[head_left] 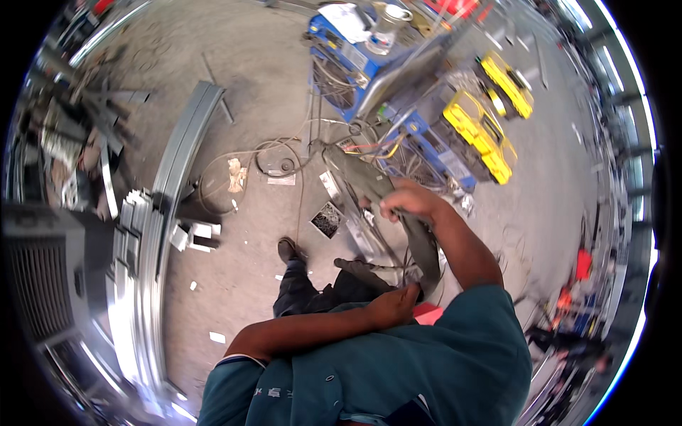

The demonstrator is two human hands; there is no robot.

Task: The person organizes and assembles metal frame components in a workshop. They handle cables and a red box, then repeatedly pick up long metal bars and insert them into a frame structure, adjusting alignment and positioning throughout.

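An olive-green garment [362, 174], which looks like a long-sleeved work jacket, hangs in front of my body. One sleeve-like end reaches away from me, and another [364, 272] lies close to my legs. My right hand [410, 201] is closed on its upper part, with the arm raised and bent. Near my belly, my left hand [396, 307] is closed at the garment's lower edge by my right side. Its fingers are partly hidden, and the cloth is bunched between both hands.
Blue wheeled machines [344, 60] with cables stand ahead. Yellow cases [472, 131] sit to their right. A box of small metal parts [327, 219] is on the floor near my foot. Hoses [266, 153] coil across the floor. Long metal profiles [138, 277] are stacked at left.
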